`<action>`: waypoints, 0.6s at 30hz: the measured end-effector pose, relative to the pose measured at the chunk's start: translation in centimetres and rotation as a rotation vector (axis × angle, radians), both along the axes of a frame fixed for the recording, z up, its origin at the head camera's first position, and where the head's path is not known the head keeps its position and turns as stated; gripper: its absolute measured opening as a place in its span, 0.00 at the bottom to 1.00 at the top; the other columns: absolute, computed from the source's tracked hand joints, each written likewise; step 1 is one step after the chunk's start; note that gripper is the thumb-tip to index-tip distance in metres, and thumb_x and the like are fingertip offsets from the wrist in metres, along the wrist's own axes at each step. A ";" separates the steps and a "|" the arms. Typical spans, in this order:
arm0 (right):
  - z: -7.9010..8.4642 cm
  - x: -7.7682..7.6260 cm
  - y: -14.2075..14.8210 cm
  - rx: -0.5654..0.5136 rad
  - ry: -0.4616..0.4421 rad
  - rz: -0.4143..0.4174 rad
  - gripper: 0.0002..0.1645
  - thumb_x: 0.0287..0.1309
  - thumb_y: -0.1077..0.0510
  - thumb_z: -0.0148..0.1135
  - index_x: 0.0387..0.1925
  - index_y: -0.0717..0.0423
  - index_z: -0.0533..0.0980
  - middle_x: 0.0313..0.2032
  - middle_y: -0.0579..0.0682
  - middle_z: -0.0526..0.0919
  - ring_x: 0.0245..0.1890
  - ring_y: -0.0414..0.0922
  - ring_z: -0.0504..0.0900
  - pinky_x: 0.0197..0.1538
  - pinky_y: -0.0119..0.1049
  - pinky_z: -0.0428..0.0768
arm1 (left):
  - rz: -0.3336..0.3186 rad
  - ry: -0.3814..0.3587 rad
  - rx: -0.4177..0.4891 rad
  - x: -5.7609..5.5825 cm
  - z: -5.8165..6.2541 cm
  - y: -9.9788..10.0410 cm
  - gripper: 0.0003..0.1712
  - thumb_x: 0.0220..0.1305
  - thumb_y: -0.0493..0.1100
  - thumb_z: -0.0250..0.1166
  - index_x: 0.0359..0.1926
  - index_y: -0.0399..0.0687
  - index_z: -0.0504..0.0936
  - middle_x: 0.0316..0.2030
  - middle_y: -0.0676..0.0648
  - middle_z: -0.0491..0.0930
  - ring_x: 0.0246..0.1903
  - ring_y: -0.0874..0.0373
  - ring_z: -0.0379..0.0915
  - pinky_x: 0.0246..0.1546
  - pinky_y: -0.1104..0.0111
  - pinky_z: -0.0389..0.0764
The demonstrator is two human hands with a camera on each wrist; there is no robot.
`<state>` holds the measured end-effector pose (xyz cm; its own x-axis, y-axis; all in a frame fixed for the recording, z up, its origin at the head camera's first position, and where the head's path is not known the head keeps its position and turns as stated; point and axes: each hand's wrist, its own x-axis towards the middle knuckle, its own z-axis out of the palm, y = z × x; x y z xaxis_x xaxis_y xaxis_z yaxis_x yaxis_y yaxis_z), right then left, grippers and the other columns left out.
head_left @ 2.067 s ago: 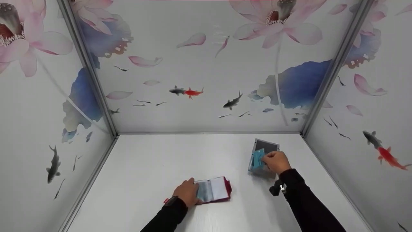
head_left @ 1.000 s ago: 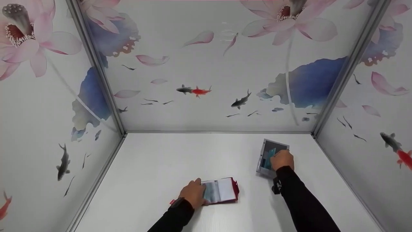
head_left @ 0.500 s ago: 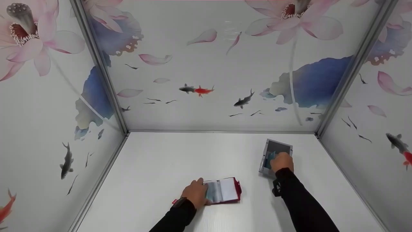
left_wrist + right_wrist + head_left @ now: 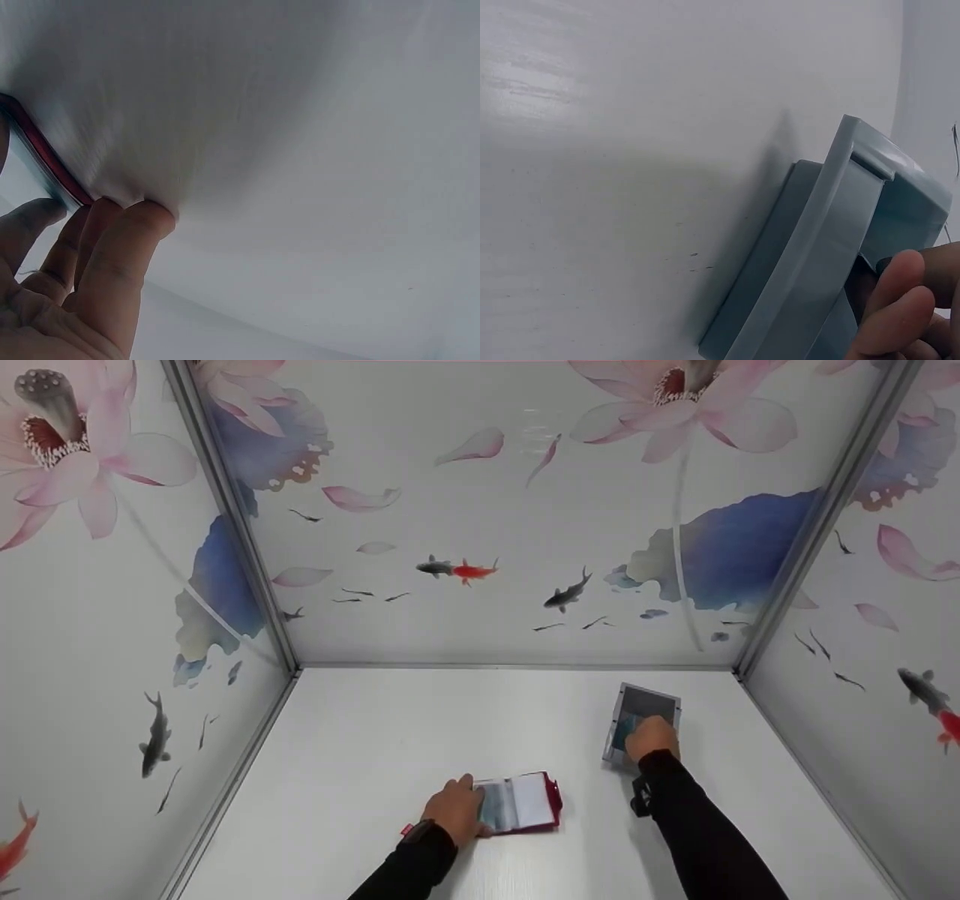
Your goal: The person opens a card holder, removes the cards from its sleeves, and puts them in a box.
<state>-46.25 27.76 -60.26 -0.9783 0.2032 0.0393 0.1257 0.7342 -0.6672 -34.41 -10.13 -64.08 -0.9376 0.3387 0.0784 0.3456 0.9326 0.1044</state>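
In the head view, a small card holder (image 4: 534, 802) with a dark red cover lies spread open on the white table, clear sleeves up. My left hand (image 4: 455, 808) holds its left side, thumb at the near edge and fingers at the far one. The left wrist view catches its red edge (image 4: 51, 160) by the fingertips. Farther right, my right hand (image 4: 654, 737) reaches into a grey open box (image 4: 646, 701) with curled fingers. A teal card (image 4: 625, 729) shows beside those fingers, partly hidden. From the right wrist, fingers (image 4: 896, 322) bend inside the box wall.
White panels printed with lotus flowers and fish enclose the table (image 4: 420, 720) at the back and both sides. Grey metal strips (image 4: 517, 666) run along the panel joints. The box stands near the back right corner.
My right hand has lowered the teal card from above the box down into it, where less of the card shows. My left hand stays on the card holder; the head view shifted slightly.
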 end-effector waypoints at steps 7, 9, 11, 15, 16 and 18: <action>0.1 0.0 -0.1 0.007 -0.045 0.008 0.31 0.67 0.72 0.54 0.13 0.45 0.58 0.15 0.40 0.59 0.16 0.40 0.60 0.21 0.34 0.63 | 0.003 0.011 0.006 0.0 -0.2 0.1 0.38 0.60 0.62 0.87 0.62 0.45 0.91 0.55 0.43 0.84 0.47 0.48 0.81 0.46 0.56 0.88; 0.1 0.0 -0.1 0.004 -0.047 0.020 0.31 0.66 0.72 0.53 0.13 0.44 0.57 0.15 0.39 0.58 0.17 0.39 0.58 0.21 0.34 0.60 | 0.004 0.008 0.006 0.0 -0.2 0.1 0.38 0.60 0.62 0.87 0.63 0.45 0.91 0.56 0.43 0.84 0.48 0.47 0.82 0.46 0.56 0.88; 0.2 0.2 -0.1 0.006 -0.037 0.042 0.30 0.64 0.71 0.52 0.12 0.43 0.57 0.14 0.39 0.57 0.16 0.39 0.57 0.21 0.33 0.60 | 0.003 0.013 -0.010 -0.1 -0.2 0.1 0.38 0.60 0.62 0.87 0.63 0.45 0.91 0.55 0.44 0.84 0.48 0.47 0.82 0.47 0.57 0.89; 0.4 0.3 -0.3 0.014 -0.030 0.067 0.30 0.63 0.68 0.52 0.11 0.43 0.57 0.13 0.38 0.56 0.15 0.39 0.58 0.21 0.33 0.61 | 0.017 0.009 -0.034 -0.5 -0.5 0.2 0.40 0.58 0.63 0.87 0.65 0.46 0.91 0.54 0.44 0.83 0.48 0.48 0.82 0.48 0.57 0.89; 0.3 0.3 -0.4 0.019 -0.029 0.068 0.29 0.63 0.68 0.53 0.11 0.43 0.57 0.13 0.38 0.56 0.15 0.39 0.58 0.22 0.34 0.62 | 0.019 0.005 -0.037 -0.5 -0.6 0.3 0.41 0.58 0.63 0.87 0.65 0.46 0.91 0.54 0.44 0.83 0.49 0.48 0.82 0.48 0.57 0.89; 0.2 0.1 -0.4 0.025 -0.033 0.063 0.29 0.63 0.67 0.53 0.11 0.43 0.57 0.13 0.38 0.56 0.15 0.40 0.59 0.22 0.34 0.62 | 0.027 -0.006 -0.030 -0.7 -0.8 0.3 0.41 0.58 0.63 0.87 0.66 0.46 0.90 0.56 0.43 0.84 0.50 0.47 0.82 0.49 0.56 0.89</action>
<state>-46.11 27.37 -60.11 -0.9901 0.1402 0.0116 0.0998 0.7578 -0.6449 -35.08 -9.85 -64.92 -0.9467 0.3159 0.0632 0.3202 0.9442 0.0777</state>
